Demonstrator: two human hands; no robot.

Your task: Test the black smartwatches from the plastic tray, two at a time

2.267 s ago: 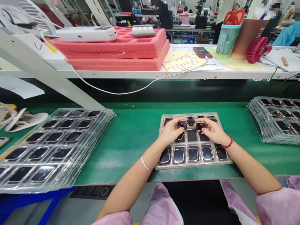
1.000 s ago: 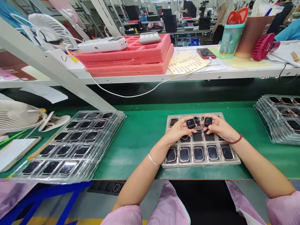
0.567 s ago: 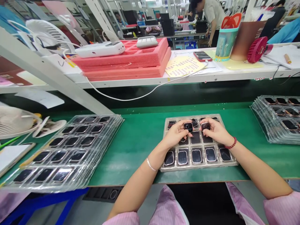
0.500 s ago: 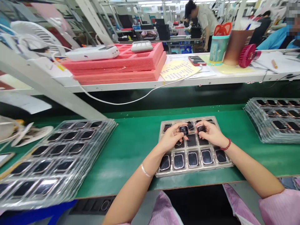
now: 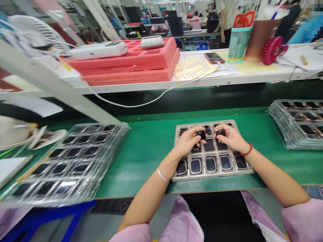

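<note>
A clear plastic tray (image 5: 191, 177) lies on the green bench, its pockets holding several dark, square watch faces with rounded corners and metallic rims. Over its upper part, my left hand (image 5: 188, 141) pinches one watch face (image 5: 201, 134) between thumb and fingers. My right hand (image 5: 230, 138) grips another watch face (image 5: 220, 132) just to the right, a short gap apart from the first. Beneath and between the hands, one middle pocket (image 5: 209, 145) shows only a dark bottom. My fingers cover parts of the upper and middle rows.
Stacked trays of watch faces (image 5: 75, 151) stand at left, and another stack (image 5: 305, 124) at right. A white shelf (image 5: 156, 87) crosses behind, bearing red foam (image 5: 121, 72), a phone (image 5: 214, 57), a cup (image 5: 238, 45) and a small pink fan (image 5: 272, 50). A white cable droops from it.
The view has shifted slightly, so the bench sits higher in the picture. Both hands keep their watch faces over the tray, with little movement. A person in the background has straightened up.
</note>
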